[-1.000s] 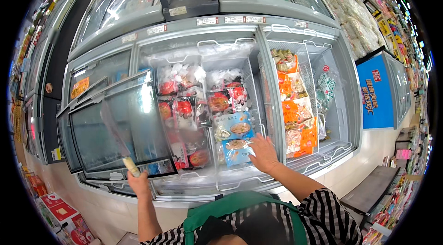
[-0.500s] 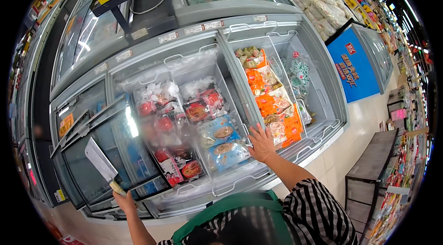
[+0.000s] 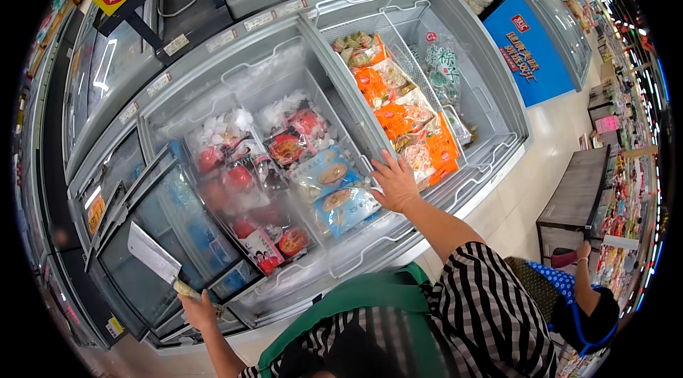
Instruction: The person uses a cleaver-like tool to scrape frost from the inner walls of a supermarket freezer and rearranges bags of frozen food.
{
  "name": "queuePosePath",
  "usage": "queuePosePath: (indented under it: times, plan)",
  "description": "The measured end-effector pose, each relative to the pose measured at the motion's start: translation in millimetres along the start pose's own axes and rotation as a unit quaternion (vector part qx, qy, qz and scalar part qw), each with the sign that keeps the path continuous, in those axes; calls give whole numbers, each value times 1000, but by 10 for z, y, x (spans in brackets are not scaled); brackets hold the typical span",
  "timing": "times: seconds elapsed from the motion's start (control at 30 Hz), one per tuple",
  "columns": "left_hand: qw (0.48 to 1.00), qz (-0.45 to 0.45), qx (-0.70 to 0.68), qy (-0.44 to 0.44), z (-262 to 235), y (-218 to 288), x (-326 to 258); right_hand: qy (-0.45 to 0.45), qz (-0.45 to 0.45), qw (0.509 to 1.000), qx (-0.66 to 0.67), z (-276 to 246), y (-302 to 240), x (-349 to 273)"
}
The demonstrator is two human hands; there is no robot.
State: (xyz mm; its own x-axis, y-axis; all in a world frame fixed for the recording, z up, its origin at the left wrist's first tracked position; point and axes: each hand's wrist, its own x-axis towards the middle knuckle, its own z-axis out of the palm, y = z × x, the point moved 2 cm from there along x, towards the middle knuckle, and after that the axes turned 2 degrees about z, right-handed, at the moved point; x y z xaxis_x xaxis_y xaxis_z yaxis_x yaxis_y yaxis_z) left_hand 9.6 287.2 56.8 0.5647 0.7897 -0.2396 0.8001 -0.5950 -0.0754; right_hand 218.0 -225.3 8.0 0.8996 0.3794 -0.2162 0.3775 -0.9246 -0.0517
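Supermarket aisle, long grey chest freezer [image 3: 498,104] with sliding glass lids – the right hand [image 3: 393,182] lies flat and spread on the divider beside a light-blue frozen-food bag [image 3: 346,207], gripping nothing. The left hand [image 3: 198,309] is closed around a flat white scraper [image 3: 155,256]. Choosing seems underway; lifting the bag needs fingers curled under it

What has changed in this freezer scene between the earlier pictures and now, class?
The right hand has shifted from the pale blue frozen packs rightwards to the divider beside the orange packs. The left hand has dropped lower while gripping the paper slip. The chest freezer stays open, its packs unmoved.
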Motion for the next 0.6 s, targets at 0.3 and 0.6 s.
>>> queuePosePath:
  times: [0.3,0.6]
  plan:
    - [973,146,-48,170,33,171,12,0,3,1000,9,29,-15,-16]
    - [906,380,-114,149,-90,952,-85,-2,-17,1000,25,-104,-6,22]
